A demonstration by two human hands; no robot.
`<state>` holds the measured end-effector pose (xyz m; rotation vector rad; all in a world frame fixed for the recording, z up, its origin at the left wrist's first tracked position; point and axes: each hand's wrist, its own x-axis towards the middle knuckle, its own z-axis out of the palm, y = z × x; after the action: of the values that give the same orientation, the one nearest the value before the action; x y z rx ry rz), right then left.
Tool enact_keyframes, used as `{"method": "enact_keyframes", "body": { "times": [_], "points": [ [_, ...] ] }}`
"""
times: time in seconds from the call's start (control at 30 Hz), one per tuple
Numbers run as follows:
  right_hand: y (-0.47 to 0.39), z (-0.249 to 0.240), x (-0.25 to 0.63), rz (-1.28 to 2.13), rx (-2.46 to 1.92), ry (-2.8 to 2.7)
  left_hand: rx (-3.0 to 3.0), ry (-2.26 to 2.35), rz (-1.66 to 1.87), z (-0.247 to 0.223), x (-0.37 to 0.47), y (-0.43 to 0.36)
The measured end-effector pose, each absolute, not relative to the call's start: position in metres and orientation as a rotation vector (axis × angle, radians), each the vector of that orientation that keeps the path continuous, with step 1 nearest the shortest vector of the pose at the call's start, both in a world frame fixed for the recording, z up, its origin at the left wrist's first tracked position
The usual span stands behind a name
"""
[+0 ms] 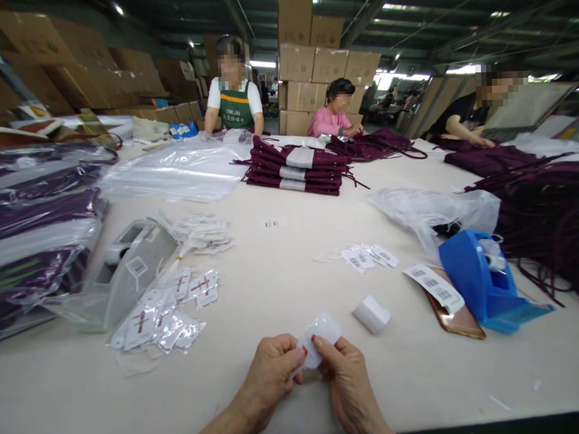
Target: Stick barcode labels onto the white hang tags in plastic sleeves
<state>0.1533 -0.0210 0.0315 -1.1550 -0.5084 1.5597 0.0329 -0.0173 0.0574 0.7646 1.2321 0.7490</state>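
Note:
Near the front edge of the table, a small white tag (326, 329) with a clear, plastic-like sheen is pinched between both hands. My left hand (271, 373) grips its left side with thumb and fingers closed. From the right, my right hand (345, 373) presses its thumb on the tag's face. A folded white paper piece (371, 315) lies just beyond my right hand, touching nothing. Barcode tags (367, 257) with strings are fanned out farther off. To the left, a pile of hang tags (162, 316) in clear sleeves lies beside a grey tape dispenser (125, 273).
A blue tape dispenser (481, 280) stands at right beside a phone (457, 319) with a barcode sheet (434, 286) on it. Folded maroon garments (297, 172) are stacked ahead, clear plastic bags (178, 170) beside them. Bagged garments (39, 264) fill the left. Several people work across the table.

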Motion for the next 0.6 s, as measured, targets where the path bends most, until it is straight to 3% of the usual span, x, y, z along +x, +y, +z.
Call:
{"method": "enact_keyframes", "body": {
  "times": [0.33,0.6],
  "points": [
    [-0.025,0.03,0.163,1.456,-1.209,-0.8,0.819,1.187,0.891,0.049,0.039,-0.013],
    [-0.013,0.042,0.193,1.414,-1.271,-0.888,0.91,1.223,0.794,0.053,0.03,-0.008]
  ]
}}
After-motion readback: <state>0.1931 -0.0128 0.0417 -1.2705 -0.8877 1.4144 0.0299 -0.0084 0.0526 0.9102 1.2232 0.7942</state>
